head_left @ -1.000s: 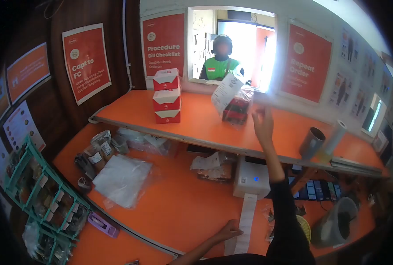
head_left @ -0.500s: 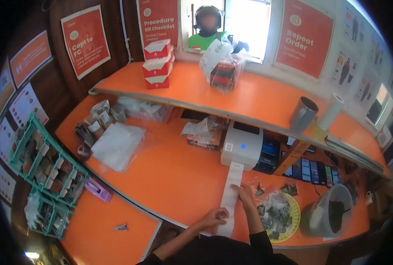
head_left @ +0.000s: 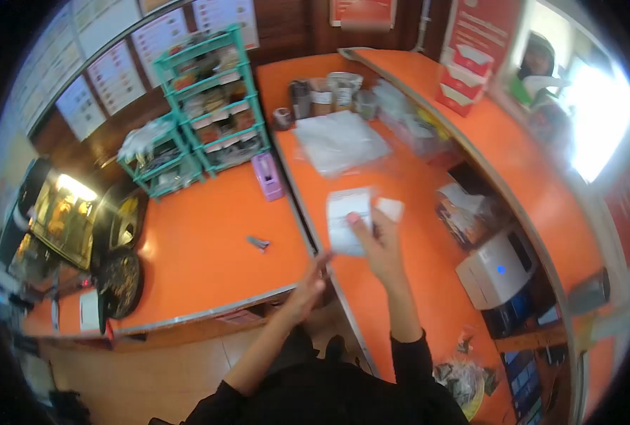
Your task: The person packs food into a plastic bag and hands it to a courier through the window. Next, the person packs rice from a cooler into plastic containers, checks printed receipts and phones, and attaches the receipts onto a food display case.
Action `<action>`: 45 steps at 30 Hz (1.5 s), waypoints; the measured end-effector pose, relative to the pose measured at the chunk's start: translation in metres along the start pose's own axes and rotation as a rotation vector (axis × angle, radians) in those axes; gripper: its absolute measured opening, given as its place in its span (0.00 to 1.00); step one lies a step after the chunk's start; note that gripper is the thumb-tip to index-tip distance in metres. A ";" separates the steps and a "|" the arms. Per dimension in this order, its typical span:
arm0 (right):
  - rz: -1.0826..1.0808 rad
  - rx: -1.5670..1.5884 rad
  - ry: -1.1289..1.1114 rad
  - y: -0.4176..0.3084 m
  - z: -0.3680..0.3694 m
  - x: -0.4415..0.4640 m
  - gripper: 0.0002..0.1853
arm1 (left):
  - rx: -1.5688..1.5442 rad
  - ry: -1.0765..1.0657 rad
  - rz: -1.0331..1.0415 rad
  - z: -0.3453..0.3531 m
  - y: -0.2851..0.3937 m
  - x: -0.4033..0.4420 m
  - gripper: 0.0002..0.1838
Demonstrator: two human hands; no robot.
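Observation:
A white printed receipt (head_left: pixel 348 209) is pinched in my right hand (head_left: pixel 380 248), thumb on its face, raised over the orange counter (head_left: pixel 428 283). Part of the paper sticks out past the fingers on the right. My left hand (head_left: pixel 308 289) is just below and to the left, slightly blurred, its fingers stretched out and holding nothing. The white label printer (head_left: pixel 496 269) with a blue light stands to the right, apart from the paper. A small stapler-like object (head_left: pixel 258 243) lies on the left counter, near a purple tape dispenser (head_left: pixel 267 176).
Teal racks (head_left: pixel 216 106) of packets stand at the back left. Clear plastic bags (head_left: pixel 340 142) lie at the back. Red and white boxes (head_left: pixel 464 78) stand on the raised shelf. A dark pan (head_left: pixel 121 283) is at far left. A helmeted person (head_left: pixel 537 60) is beyond the window.
The view has swung left. The paper strip, which hung from the printer between both hands, is now separate and in my right hand. My left hand has let go of it.

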State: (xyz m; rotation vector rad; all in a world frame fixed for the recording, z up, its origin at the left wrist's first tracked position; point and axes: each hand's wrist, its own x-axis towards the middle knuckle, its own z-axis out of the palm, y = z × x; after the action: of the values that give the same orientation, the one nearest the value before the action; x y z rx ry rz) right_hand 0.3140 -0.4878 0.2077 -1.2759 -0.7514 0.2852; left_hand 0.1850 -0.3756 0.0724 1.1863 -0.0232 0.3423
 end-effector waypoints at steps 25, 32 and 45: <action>-0.215 0.030 -0.383 0.037 0.329 -0.007 0.23 | -0.235 0.569 0.227 -0.192 0.223 -0.110 0.26; -0.195 -0.111 -0.399 0.043 0.371 -0.006 0.13 | -0.282 0.700 0.250 -0.243 0.244 -0.143 0.26; -0.250 -0.213 -0.423 0.044 0.370 0.006 0.13 | 0.100 0.636 0.197 -0.254 0.225 -0.145 0.22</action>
State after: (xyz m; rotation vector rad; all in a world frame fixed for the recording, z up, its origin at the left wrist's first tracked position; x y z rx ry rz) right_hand 0.0878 -0.1914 0.2040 -1.3197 -1.3203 0.2791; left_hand -0.0554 -0.1065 0.1504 1.1315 0.4365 0.8897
